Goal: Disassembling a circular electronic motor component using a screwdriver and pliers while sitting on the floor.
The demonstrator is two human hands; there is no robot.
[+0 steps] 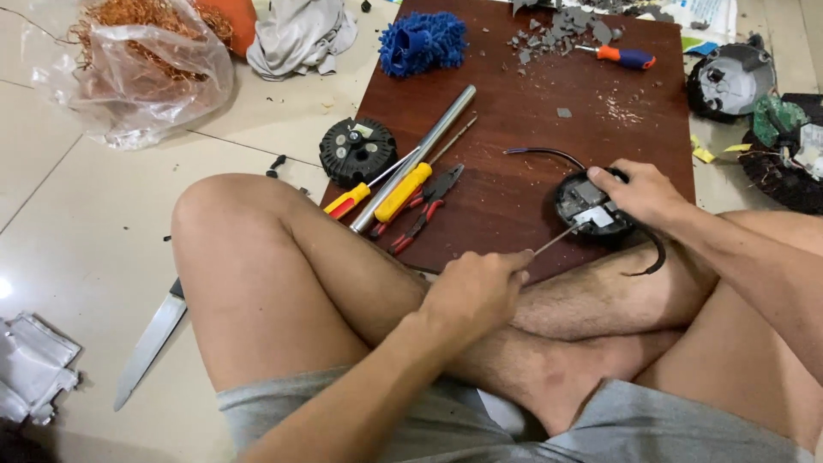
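Observation:
I sit cross-legged on a tiled floor with a dark brown wooden board in front of me. My left hand is closed around a screwdriver whose thin shaft points up and right into a round black device with a grey block inside. My right hand rests over the far right side of that device and holds it on the board. A black wire curls out of the device to the left, and a black cable hangs off over my leg.
On the board lie a steel tube, yellow-handled screwdrivers, red-handled pliers, grey rubble, an orange-blue screwdriver and a blue mop head. A black round cover, knife and bag of copper wire lie on the floor.

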